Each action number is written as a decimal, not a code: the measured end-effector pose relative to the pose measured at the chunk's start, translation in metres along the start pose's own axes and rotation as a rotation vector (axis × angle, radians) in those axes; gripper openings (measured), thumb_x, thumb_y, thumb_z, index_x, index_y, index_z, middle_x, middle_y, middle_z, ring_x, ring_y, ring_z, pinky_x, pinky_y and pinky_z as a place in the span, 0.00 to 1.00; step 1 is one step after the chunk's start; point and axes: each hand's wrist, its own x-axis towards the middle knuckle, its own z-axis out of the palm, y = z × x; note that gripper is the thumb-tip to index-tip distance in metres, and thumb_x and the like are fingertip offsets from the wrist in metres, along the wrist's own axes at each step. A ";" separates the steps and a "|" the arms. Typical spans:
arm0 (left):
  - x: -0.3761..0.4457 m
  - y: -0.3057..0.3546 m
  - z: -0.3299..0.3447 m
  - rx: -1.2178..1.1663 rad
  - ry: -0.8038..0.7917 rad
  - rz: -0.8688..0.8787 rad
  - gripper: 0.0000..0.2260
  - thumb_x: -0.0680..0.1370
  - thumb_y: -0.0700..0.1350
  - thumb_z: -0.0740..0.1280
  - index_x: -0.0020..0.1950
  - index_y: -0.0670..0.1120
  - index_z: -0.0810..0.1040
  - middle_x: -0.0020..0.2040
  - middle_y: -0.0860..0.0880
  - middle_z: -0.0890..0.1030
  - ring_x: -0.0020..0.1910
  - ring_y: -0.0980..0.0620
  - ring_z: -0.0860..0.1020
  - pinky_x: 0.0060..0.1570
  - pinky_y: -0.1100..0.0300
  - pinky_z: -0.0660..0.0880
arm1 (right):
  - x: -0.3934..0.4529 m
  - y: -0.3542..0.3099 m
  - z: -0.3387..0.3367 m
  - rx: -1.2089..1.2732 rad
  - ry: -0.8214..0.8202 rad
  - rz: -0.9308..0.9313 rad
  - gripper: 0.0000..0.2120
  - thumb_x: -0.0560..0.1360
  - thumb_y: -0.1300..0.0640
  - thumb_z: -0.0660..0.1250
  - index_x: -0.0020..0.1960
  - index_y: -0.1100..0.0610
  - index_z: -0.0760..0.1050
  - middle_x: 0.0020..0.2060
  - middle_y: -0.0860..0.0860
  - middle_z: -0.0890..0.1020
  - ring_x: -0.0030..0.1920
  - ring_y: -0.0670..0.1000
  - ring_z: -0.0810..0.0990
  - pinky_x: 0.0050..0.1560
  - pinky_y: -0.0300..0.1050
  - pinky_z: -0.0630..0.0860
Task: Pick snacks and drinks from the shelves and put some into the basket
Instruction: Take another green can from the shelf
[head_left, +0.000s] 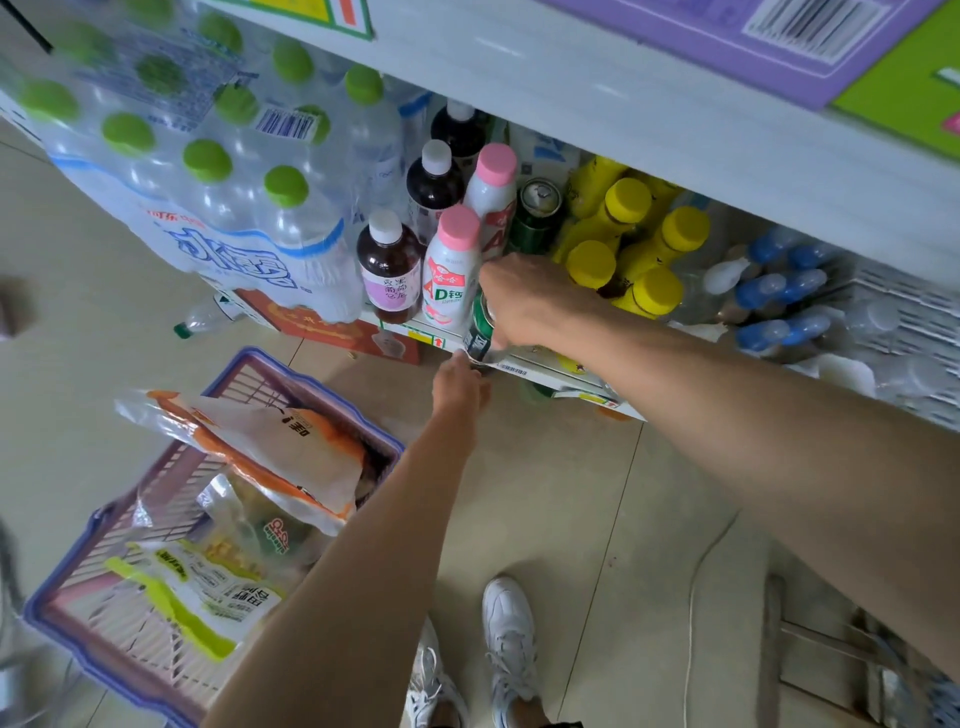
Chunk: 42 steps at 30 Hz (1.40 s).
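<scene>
My right hand (524, 301) grips a green drink can (480, 327) from above at the front edge of the low shelf (540, 371). My left hand (460, 387) reaches up beneath the can and touches its bottom. The purple basket (98, 649) stands on the floor at lower left and holds several snack bags, among them an orange and white bag (270, 452) and a yellow-green bag (197, 582). Another green can (537, 213) stands further back on the shelf.
On the shelf stand pink-capped milk bottles (449, 265), dark bottles with white caps (389, 265), yellow-capped bottles (628, 244) and blue-capped bottles (779, 296). A wrapped pack of green-capped water bottles (208, 171) sits at left. A shelf board (623, 93) overhangs. My white shoes (509, 644) stand on the tiled floor.
</scene>
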 end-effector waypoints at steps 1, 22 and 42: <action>-0.002 0.000 -0.006 -0.005 -0.016 -0.007 0.12 0.84 0.50 0.56 0.54 0.45 0.73 0.45 0.47 0.77 0.44 0.47 0.78 0.55 0.50 0.76 | -0.006 -0.001 0.001 0.010 -0.033 -0.020 0.22 0.68 0.58 0.78 0.57 0.62 0.74 0.49 0.56 0.78 0.52 0.59 0.79 0.39 0.44 0.69; -0.072 -0.033 -0.144 -0.432 -0.268 0.101 0.15 0.83 0.47 0.58 0.64 0.42 0.77 0.56 0.43 0.83 0.56 0.46 0.80 0.56 0.48 0.79 | -0.063 -0.048 0.074 1.496 -0.239 -0.110 0.21 0.73 0.70 0.70 0.64 0.61 0.72 0.55 0.51 0.81 0.52 0.43 0.81 0.51 0.35 0.78; -0.118 -0.025 -0.167 -0.201 -0.225 0.469 0.09 0.75 0.38 0.68 0.53 0.47 0.74 0.56 0.41 0.75 0.63 0.36 0.77 0.63 0.40 0.75 | -0.045 -0.086 0.094 2.018 -0.331 0.227 0.25 0.84 0.45 0.50 0.73 0.59 0.68 0.68 0.60 0.75 0.69 0.58 0.73 0.71 0.60 0.66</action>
